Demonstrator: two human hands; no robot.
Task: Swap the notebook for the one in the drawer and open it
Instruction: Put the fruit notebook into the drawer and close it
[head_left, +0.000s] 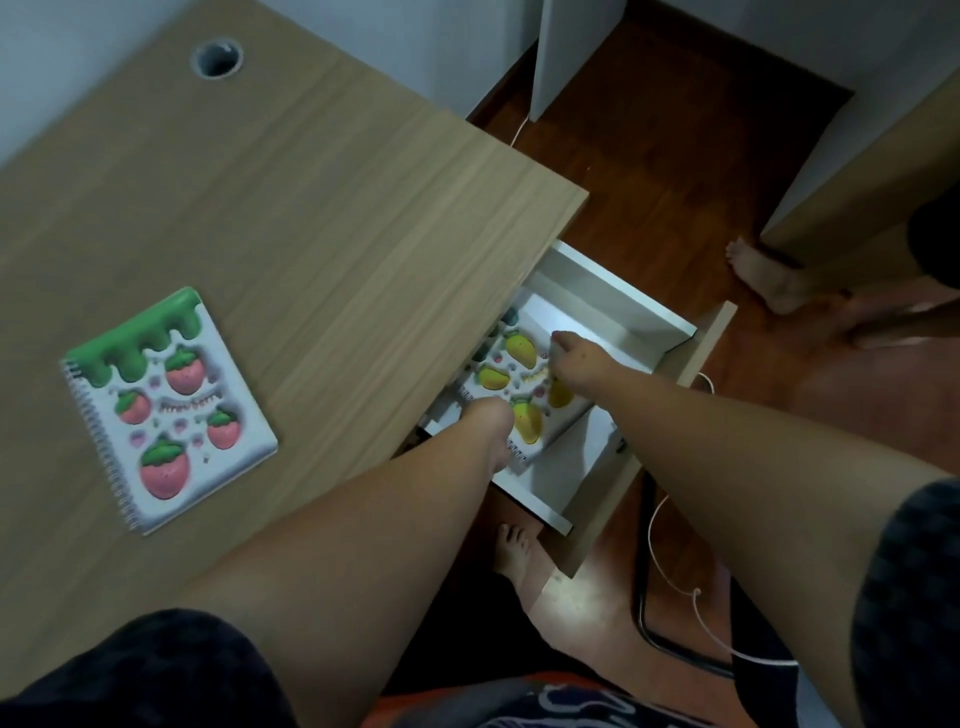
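A spiral notebook with pink strawberries and a green drip top (171, 410) lies closed on the wooden desk (291, 218), left of my arms. The white drawer (618, 306) under the desk's right edge stands pulled out. Inside it lies a second spiral notebook with yellow mangoes (519, 384), partly under the desk edge. My left hand (491, 415) rests on its near edge, fingers hidden below the wrist. My right hand (574, 358) is closed on its far right edge. The mango notebook looks slightly tilted.
A round cable hole (217, 58) sits at the desk's back. Someone else's bare feet (769, 275) stand on the dark wood floor to the right. My own foot (519, 551), a white cable (675, 577) and a black chair leg lie below the drawer.
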